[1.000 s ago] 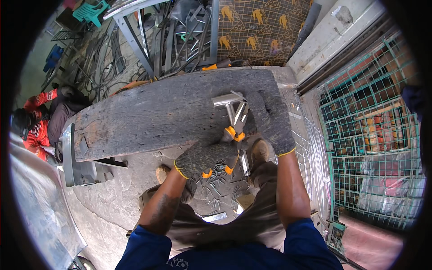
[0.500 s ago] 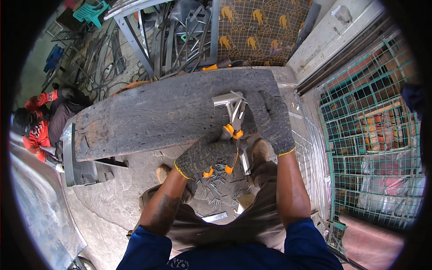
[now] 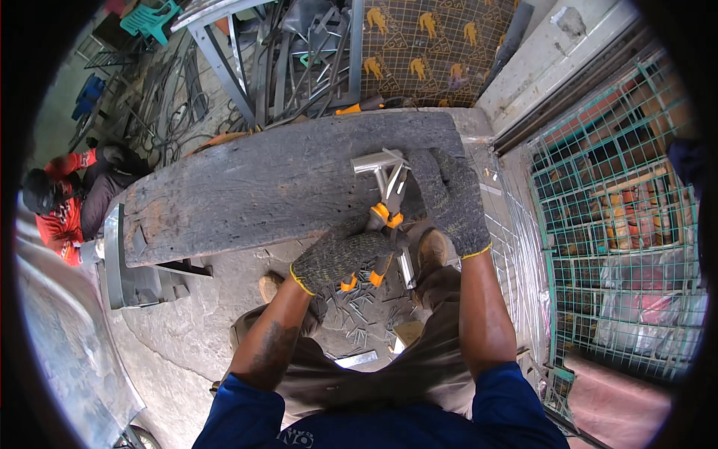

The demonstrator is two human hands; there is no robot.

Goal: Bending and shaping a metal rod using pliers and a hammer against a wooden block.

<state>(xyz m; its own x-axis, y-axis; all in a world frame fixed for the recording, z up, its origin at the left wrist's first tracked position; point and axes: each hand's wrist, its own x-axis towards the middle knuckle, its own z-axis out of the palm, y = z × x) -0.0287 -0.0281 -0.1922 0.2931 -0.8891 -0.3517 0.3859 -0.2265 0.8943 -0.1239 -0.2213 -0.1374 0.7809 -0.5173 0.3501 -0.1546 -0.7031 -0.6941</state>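
- From where I stand, the person's left hand, in a dark knitted glove, is clamped round a pair of pliers with orange and black handles.
- The pliers point up and away from the person over the near edge of a dark wooden plank, the ends of their handles spread apart below the glove.
- Just beside the pliers' head, on the right part of the plank, is a shiny metal tube piece, with one short length lying crosswise; I can't tell whether the pliers bite on it.
- The right hand, gloved the same way, lies over the plank's right end, its fingers reaching close to the tube piece; I can't tell whether they grip anything.
- The two hands are apart, the pliers between them.
- Below, between the person's boots, small metal offcuts lie scattered on the concrete floor.
- Off to the left, a co-worker in a red top bends low near a grey metal frame at the plank's end.
- To the right stands a green wire grille; beyond the plank is a brown patterned panel.
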